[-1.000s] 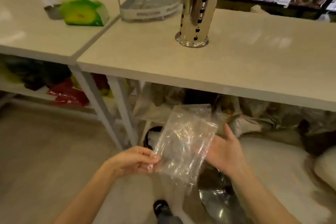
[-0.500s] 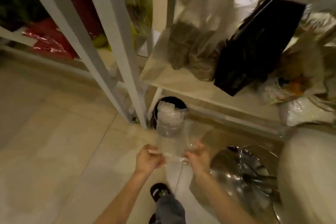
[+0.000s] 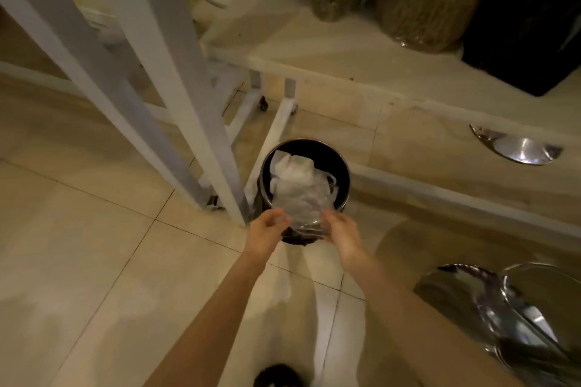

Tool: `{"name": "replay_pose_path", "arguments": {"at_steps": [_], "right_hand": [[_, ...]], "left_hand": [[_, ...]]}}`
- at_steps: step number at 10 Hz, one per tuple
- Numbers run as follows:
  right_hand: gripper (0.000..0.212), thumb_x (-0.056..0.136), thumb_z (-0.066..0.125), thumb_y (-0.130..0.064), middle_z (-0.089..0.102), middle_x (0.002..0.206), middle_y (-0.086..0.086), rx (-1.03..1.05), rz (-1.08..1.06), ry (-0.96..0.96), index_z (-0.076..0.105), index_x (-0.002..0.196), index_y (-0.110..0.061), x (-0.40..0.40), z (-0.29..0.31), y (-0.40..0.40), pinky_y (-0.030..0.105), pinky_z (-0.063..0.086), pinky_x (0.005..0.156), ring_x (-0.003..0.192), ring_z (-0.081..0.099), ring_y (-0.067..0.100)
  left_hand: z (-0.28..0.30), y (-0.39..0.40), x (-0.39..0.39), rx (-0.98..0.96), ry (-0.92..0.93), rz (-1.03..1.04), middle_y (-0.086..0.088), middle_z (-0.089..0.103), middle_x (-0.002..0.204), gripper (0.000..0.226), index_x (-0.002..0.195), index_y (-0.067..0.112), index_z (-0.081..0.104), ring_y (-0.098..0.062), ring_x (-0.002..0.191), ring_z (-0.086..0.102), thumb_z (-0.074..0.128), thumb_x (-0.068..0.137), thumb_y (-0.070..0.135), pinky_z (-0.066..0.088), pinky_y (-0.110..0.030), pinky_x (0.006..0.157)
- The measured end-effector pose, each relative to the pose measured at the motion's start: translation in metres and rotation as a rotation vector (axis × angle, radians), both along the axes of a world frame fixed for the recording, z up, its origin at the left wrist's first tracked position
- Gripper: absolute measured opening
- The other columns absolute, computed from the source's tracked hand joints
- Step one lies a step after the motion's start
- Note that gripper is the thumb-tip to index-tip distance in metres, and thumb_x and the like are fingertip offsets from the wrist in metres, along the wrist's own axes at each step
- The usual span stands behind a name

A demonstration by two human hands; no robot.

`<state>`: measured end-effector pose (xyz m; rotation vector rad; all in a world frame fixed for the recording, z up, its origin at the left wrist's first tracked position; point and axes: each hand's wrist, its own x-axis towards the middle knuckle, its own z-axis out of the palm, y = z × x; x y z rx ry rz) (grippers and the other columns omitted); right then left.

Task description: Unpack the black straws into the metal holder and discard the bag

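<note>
An empty clear plastic bag [image 3: 306, 214] hangs between my hands over the near rim of a small black waste bin [image 3: 338, 163] on the floor. My left hand [image 3: 267, 231] pinches the bag's left edge. My right hand [image 3: 341, 231] holds its right edge. White crumpled plastic lies inside the bin. The metal holder and the black straws are out of view.
White table legs [image 3: 176, 97] stand just left of the bin. A low shelf [image 3: 361, 63] behind it carries brown packs and a black bag. A chrome stool base [image 3: 515, 308] sits at the lower right, another chrome base [image 3: 515, 148] further back. My shoe tip [image 3: 276, 377] shows below.
My view dropped from the tabletop to the floor under the table. Both hands carried the bag down and forward, and it now reaches over the bin's rim.
</note>
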<state>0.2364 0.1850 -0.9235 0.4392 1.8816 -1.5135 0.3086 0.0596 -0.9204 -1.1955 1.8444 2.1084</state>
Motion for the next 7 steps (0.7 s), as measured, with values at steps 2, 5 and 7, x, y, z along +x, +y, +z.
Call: {"name": "replay_pose_path", "arguments": {"at_steps": [2,5,7], "right_hand": [[0.038,0.095,0.044,-0.028,0.046,0.116,0.003,0.046,0.147,-0.071,0.045,0.129,-0.014,0.0,0.01,0.003,0.031,0.031,0.096,0.118,0.043,0.023],[0.035,0.088,0.055,-0.005,0.052,0.107,0.008,0.142,0.225,0.184,0.049,0.122,-0.002,0.019,0.15,0.012,0.0,0.038,0.053,0.098,0.05,0.018],[0.024,0.085,0.058,-0.003,0.061,0.099,0.003,0.07,0.218,0.469,0.057,0.106,-0.014,0.033,0.296,0.029,0.022,0.052,0.082,0.095,0.06,0.021]], "left_hand": [[0.008,-0.001,0.004,-0.093,-0.103,-0.234,-0.008,0.036,0.143,0.058,0.136,0.023,0.034,-0.023,0.13,0.035,0.059,0.084,0.026,0.029,-0.035,0.104],[0.16,0.015,0.014,-0.221,-0.073,-0.433,0.001,0.049,0.117,0.043,0.129,0.011,0.041,-0.012,0.108,0.043,0.052,0.088,0.018,0.031,-0.014,0.084],[0.294,0.015,0.026,-0.227,0.084,-0.366,-0.008,0.067,0.098,0.023,0.104,0.008,0.06,-0.02,0.094,0.061,0.056,0.082,0.006,0.046,-0.018,0.079]]}}
